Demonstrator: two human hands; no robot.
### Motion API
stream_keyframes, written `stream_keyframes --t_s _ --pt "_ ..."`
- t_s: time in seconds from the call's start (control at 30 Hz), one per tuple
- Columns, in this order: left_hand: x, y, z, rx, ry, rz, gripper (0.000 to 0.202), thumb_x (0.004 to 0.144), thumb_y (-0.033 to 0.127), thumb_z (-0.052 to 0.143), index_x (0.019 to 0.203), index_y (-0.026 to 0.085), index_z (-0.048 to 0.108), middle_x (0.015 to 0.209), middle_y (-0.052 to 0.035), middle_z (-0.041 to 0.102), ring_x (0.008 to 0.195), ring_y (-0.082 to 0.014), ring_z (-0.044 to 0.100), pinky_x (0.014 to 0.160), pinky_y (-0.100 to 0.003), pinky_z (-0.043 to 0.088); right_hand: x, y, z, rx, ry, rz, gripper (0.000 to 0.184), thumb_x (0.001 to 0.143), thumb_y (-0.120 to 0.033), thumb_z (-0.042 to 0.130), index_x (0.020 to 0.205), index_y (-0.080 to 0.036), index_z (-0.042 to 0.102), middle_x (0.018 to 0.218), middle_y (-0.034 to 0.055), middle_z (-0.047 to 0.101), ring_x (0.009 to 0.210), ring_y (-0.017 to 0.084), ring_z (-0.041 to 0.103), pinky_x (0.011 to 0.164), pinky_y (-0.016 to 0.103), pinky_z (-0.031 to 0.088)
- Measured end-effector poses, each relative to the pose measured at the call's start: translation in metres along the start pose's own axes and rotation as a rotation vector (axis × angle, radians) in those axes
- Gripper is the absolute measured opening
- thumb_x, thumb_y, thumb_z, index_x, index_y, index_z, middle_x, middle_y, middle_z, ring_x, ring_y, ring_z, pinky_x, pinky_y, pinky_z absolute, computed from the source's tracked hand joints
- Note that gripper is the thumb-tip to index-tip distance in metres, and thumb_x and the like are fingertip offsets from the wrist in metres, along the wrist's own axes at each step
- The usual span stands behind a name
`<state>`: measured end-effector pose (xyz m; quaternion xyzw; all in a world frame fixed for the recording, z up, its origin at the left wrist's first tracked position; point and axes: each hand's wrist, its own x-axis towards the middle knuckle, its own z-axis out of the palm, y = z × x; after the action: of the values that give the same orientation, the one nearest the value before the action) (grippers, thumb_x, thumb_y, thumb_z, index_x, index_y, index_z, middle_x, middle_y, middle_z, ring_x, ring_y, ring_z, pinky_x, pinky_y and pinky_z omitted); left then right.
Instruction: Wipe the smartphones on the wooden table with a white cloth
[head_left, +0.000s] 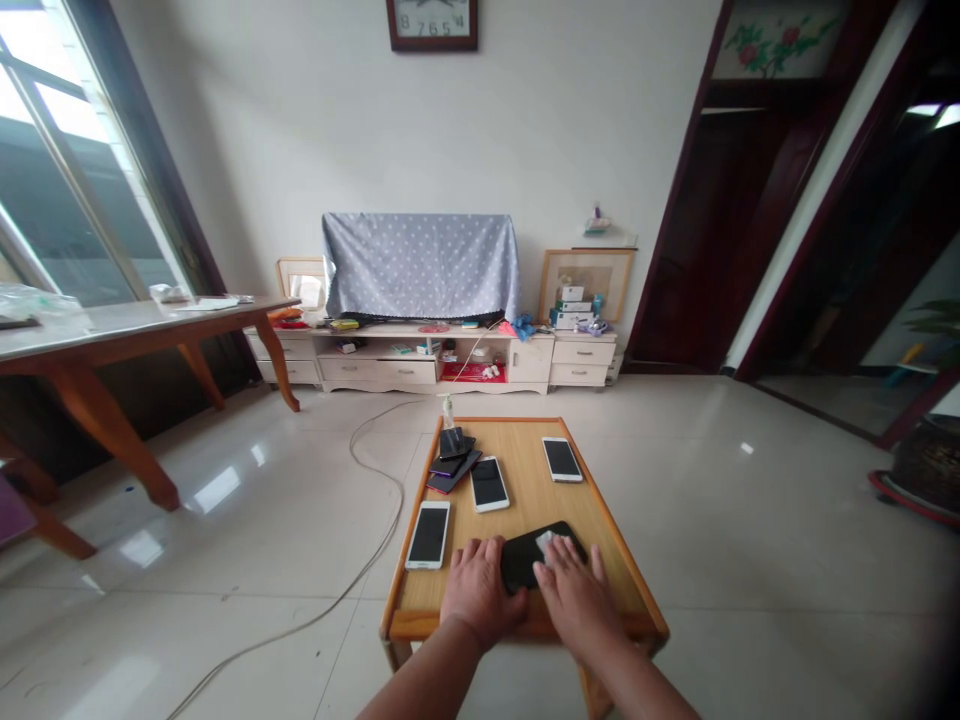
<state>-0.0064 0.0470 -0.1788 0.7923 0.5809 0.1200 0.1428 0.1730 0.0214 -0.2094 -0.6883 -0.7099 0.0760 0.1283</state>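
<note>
A large black phone (pixel 521 562) lies at a slant near the front edge of the small wooden table (pixel 517 430). My left hand (pixel 480 592) grips its left end, thumb along the near edge and fingers beside the far one. A small white wipe (pixel 545 540) is under the fingertips of my right hand (pixel 576 592), which presses it onto the phone's dark face. White phones with dark screens lie around: one phone (pixel 428 535) on the left, another phone (pixel 490 484) in the middle, a third phone (pixel 562 459) at the right.
Several dark phones (pixel 452 467) are piled at the table's back left, by a clear pump bottle (pixel 448 410). A cable (pixel 375 540) runs over the tiled floor. Beyond stand a low white cabinet (pixel 379 372) and, at left, a larger table (pixel 225 318).
</note>
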Motion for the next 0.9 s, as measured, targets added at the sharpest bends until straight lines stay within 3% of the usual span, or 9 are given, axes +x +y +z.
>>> stream_keyframes --t_s 0.1,0.17,0.27,0.47,0.57,0.73,0.9 --pt "0.001 -0.001 0.003 0.012 -0.033 -0.025 0.061 0.076 0.036 0.056 0.135 0.026 0.046 0.133 -0.0063 0.059 0.125 -0.027 0.045 0.109 -0.039 0.027 -0.009 -0.03 0.0 0.108 -0.075 -0.218 0.059 0.104 -0.053 0.016 0.152 -0.026 0.038 0.154 0.0049 0.043 0.147 0.023 0.031 0.123 0.053 0.0" --pt "0.002 -0.001 0.003 0.013 -0.04 -0.032 0.062 0.077 0.034 0.055 0.138 0.025 0.044 0.136 -0.0068 0.057 0.126 -0.0265 0.045 0.109 -0.038 0.027 -0.007 -0.04 -0.001 0.146 -0.105 -0.285 0.055 0.105 -0.049 0.015 0.153 -0.03 0.035 0.153 0.0022 0.045 0.146 0.02 0.032 0.123 0.053 -0.002" --pt "0.002 0.003 0.002 0.002 -0.012 -0.04 0.057 0.079 0.041 0.054 0.134 0.025 0.047 0.131 -0.0076 0.06 0.123 -0.0276 0.047 0.107 -0.039 0.028 0.008 -0.028 -0.004 0.121 -0.09 -0.222 0.056 0.105 -0.047 0.013 0.151 -0.029 0.039 0.153 0.0022 0.044 0.147 0.021 0.031 0.122 0.056 -0.005" --pt "0.0 0.008 -0.002 0.004 0.024 -0.032 0.064 0.069 0.045 0.063 0.129 0.025 0.05 0.123 -0.0076 0.063 0.121 -0.029 0.048 0.105 -0.039 0.029 0.03 0.018 -0.004 -0.023 0.028 0.101 0.063 0.104 -0.05 0.015 0.151 -0.018 0.04 0.155 0.0105 0.039 0.148 0.027 0.028 0.12 0.06 -0.005" --pt "0.001 0.009 -0.002 0.004 0.003 -0.048 0.062 0.072 0.046 0.062 0.129 0.025 0.05 0.123 -0.0077 0.063 0.122 -0.0288 0.048 0.106 -0.038 0.029 0.012 0.01 0.0 -0.015 0.011 0.035 0.064 0.103 -0.05 0.017 0.15 -0.015 0.041 0.155 0.0116 0.039 0.148 0.027 0.028 0.122 0.056 -0.002" --pt "0.002 0.007 -0.001 0.001 -0.01 -0.032 0.059 0.073 0.042 0.062 0.128 0.026 0.05 0.126 -0.0058 0.063 0.122 -0.027 0.049 0.105 -0.037 0.031 -0.021 -0.014 0.001 0.101 -0.063 -0.217 0.058 0.103 -0.05 0.019 0.151 -0.025 0.04 0.154 0.005 0.042 0.147 0.023 0.032 0.123 0.052 -0.002" --pt "0.0 0.011 0.001 0.029 0.036 -0.029 0.061 0.073 0.046 0.062 0.129 0.025 0.05 0.125 -0.0068 0.063 0.122 -0.0266 0.049 0.107 -0.036 0.029 -0.01 0.018 -0.009 0.092 -0.012 -0.054 0.053 0.101 -0.041 0.027 0.145 -0.022 0.05 0.15 0.0073 0.048 0.143 0.024 0.038 0.123 0.053 0.0"
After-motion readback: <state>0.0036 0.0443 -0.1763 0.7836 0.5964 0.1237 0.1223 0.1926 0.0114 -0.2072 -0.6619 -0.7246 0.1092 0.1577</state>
